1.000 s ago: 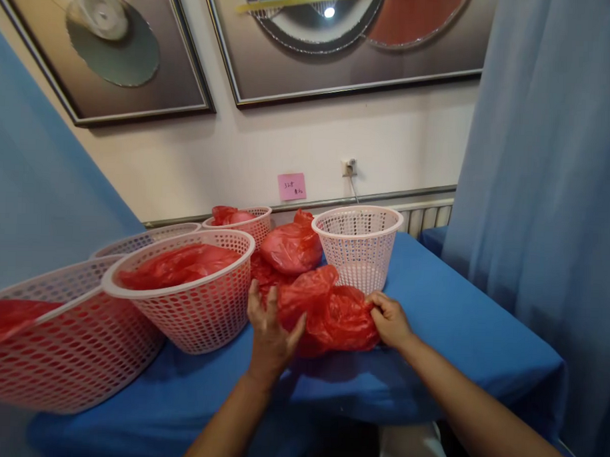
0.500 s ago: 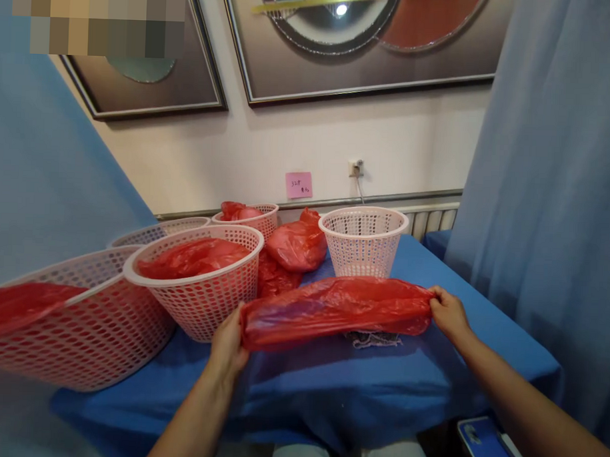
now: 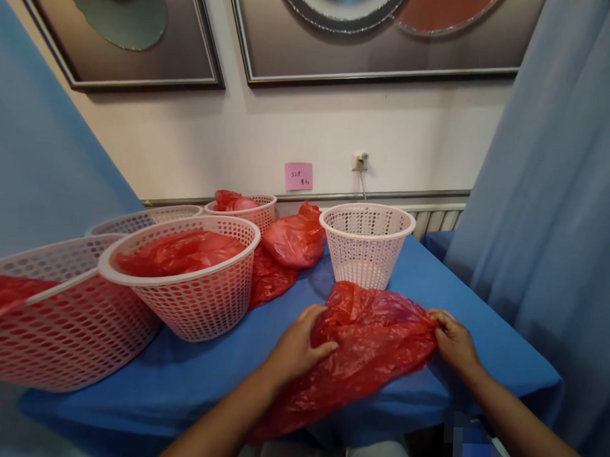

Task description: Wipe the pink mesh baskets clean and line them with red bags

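A crumpled red plastic bag point(image 3: 371, 351) hangs between my hands over the front part of the table, its lower end trailing toward the table's near edge. My left hand point(image 3: 301, 342) grips the bag's left side, with the thumb on top and the other fingers partly hidden by the plastic. At the bag's right end, my right hand point(image 3: 454, 337) pinches a gathered bit of plastic. Just behind the bag stands a pale pink perforated plastic basket point(image 3: 367, 247), upright, with no bag visible in it.
On the left stand several similar baskets, including a near one point(image 3: 192, 304) with red plastic inside. A filled red bag point(image 3: 297, 238) rests between the baskets on the blue tablecloth point(image 3: 481, 328). A blue curtain point(image 3: 547, 163) hangs at the right; a pink note point(image 3: 299, 176) is on the wall.
My left hand has moved right, toward my right hand. The bag, stretched wide before, is now bunched and its lower part hangs down. The view has shifted slightly.
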The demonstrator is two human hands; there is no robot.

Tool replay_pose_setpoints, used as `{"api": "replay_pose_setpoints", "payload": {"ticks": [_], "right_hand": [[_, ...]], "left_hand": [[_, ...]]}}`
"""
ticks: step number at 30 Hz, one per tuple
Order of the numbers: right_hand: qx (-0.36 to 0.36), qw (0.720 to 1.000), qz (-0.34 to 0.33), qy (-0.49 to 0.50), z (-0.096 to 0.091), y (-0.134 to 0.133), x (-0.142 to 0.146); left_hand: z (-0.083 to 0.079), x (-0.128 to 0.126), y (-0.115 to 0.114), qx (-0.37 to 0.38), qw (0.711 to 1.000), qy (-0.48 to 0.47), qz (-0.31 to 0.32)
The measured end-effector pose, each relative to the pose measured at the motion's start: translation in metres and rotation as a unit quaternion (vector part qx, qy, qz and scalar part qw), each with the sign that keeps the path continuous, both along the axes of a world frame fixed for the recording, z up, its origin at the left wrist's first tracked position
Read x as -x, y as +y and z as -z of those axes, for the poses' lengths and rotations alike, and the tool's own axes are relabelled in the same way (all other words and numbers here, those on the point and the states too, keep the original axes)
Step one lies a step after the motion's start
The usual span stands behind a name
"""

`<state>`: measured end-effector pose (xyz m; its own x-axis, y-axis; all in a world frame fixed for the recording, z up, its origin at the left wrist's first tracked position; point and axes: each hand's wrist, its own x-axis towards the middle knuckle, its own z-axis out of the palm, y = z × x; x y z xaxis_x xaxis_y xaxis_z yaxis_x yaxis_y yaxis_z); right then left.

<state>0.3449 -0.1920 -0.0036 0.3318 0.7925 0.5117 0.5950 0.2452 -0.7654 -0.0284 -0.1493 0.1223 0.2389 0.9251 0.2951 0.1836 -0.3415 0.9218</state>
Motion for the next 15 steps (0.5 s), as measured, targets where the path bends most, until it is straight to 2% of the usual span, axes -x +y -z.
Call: {"api": "replay_pose_setpoints", "payload": {"ticks": [3, 5, 8, 10, 12, 15], "right_hand": [[-0.019, 1.000, -0.008, -0.014, -0.011, -0.003, 0.003], [-0.036, 0.999, -0.011, -0.026, -0.019, -0.006, 0.001], [-0.058, 0.997, 0.005, -0.042, -0.027, -0.010, -0.005], [-0.077, 0.995, 0.039, -0.042, -0.028, -0.012, -0.010], [-0.101, 0.991, 0.075, -0.044, -0.028, -0.013, -0.011], [-0.135, 0.986, 0.073, -0.067, -0.032, -0.011, -0.006]], "left_hand": [[0.015, -0.010, 0.008, 0.009, 0.999, 0.030, -0.007], [0.014, -0.002, 0.018, 0.020, 0.998, 0.051, -0.030], [0.000, 0.028, 0.029, 0.024, 0.995, 0.008, -0.098], [-0.010, 0.055, 0.030, 0.062, 0.978, -0.100, -0.173], [-0.018, 0.079, 0.026, 0.098, 0.957, -0.173, -0.213], [-0.027, 0.094, 0.017, 0.077, 0.952, -0.127, -0.269]]}}
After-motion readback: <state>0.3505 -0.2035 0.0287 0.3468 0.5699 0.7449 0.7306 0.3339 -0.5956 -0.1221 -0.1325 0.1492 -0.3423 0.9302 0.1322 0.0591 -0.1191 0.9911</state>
